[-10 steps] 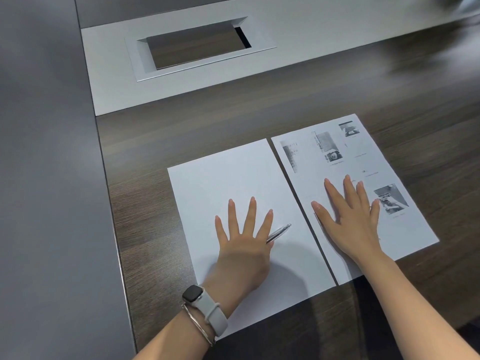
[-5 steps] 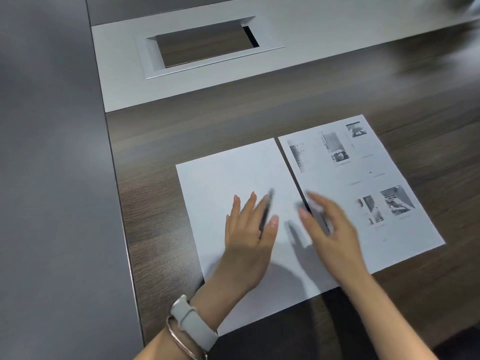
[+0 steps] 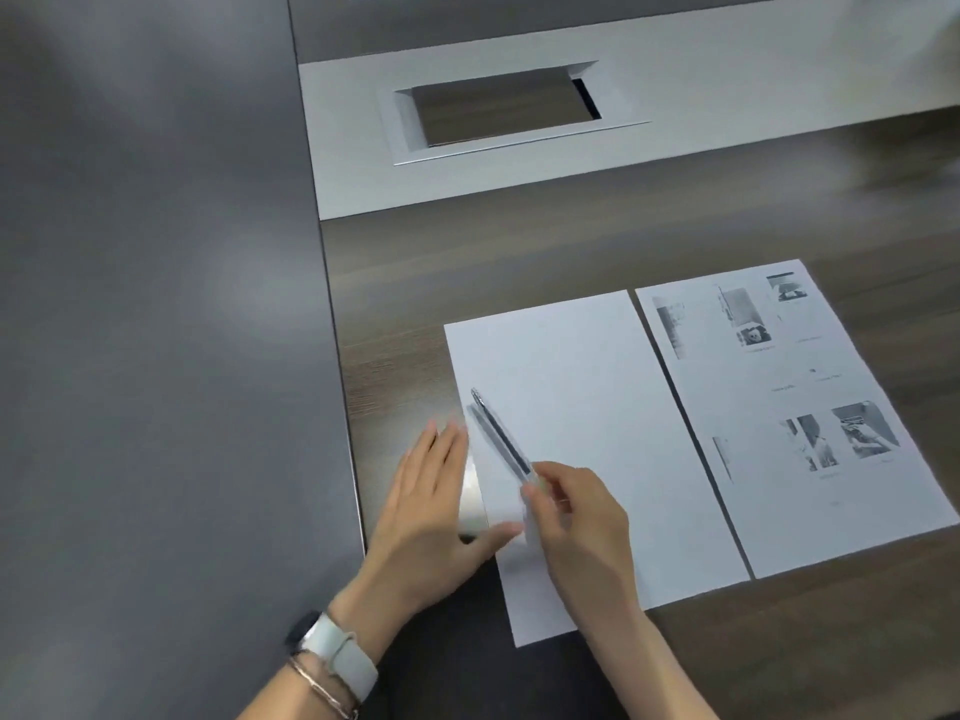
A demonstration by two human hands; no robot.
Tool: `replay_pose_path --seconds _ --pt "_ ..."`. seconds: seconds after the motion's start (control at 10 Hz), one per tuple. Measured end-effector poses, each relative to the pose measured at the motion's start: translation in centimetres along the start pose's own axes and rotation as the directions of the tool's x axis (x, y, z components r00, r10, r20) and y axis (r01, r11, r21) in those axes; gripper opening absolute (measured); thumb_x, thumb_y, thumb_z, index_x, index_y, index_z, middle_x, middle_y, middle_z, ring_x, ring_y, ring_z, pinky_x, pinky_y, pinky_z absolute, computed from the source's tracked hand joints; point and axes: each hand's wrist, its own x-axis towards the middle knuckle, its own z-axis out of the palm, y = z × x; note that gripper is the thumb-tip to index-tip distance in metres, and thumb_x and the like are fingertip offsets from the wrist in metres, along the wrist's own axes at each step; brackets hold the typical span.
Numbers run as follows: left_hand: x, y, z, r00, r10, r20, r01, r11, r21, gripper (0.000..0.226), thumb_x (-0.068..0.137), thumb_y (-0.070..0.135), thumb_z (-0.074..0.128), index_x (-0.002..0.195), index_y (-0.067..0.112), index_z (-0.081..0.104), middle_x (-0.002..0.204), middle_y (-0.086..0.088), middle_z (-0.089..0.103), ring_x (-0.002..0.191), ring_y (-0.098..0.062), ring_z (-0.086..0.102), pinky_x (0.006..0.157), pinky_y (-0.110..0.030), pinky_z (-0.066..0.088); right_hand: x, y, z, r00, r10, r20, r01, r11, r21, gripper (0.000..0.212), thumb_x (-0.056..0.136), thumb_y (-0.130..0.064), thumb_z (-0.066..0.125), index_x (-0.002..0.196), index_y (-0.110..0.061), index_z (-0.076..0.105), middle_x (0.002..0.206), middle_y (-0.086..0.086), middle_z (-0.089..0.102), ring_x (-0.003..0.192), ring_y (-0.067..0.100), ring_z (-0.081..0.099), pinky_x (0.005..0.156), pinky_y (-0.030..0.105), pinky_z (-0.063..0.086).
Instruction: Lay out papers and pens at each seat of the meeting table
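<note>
While my right hand (image 3: 582,517) pinches the pen (image 3: 501,439) above the blank paper (image 3: 582,407) near the counter's (image 3: 519,252) left edge, my left hand (image 3: 431,501) rests flat, fingers (image 3: 441,449) released, beside the printed paper (image 3: 779,407).

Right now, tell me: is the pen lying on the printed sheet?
No. The right hand pinches the pen over the blank sheet, left of the printed sheet.
</note>
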Motion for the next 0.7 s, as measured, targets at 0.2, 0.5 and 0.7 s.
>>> replay_pose_path --seconds 0.2,0.5,0.7 --pt "-1.3 -1.4 1.4 0.993 0.027 0.111 -0.042 0.990 0.135 0.098 0.076 0.078 0.033 0.145 0.009 0.027 0.153 -0.002 0.026 0.144 -0.009 -0.001 0.114 -0.032 0.000 -0.5 1.4 3.1 0.980 -0.175 -0.097 0.149 0.962 -0.230 0.021 0.091 -0.013 0.054 0.106 -0.008 0.067 0.094 -0.002 0.059 0.087 0.011 0.049 0.069 0.004 0.035" --pt "-1.3 -1.3 1.3 0.993 0.025 0.114 -0.044 0.985 0.165 0.099 0.078 0.079 0.023 0.142 0.005 0.036 0.151 -0.006 0.034 0.141 -0.019 0.016 0.113 -0.036 0.006 -0.5 2.6 4.4 0.962 -0.202 -0.182 0.155 0.957 -0.245 0.031 0.081 -0.018 0.062 0.109 -0.008 0.066 0.097 0.007 0.063 0.090 0.009 0.041 0.073 0.015 0.037" --pt "-1.1 -1.2 1.3 0.988 0.010 0.153 -0.035 0.986 0.165 0.102 0.075 0.076 0.029 0.149 0.011 0.005 0.158 -0.004 0.010 0.144 -0.015 -0.007 0.114 -0.031 -0.009 -0.9 2.2 3.7 0.994 -0.082 -0.070 0.072 0.988 -0.138 0.034 0.089 -0.023 0.060 0.122 -0.016 0.058 0.108 -0.007 0.048 0.100 0.003 0.034 0.082 0.001 0.029"
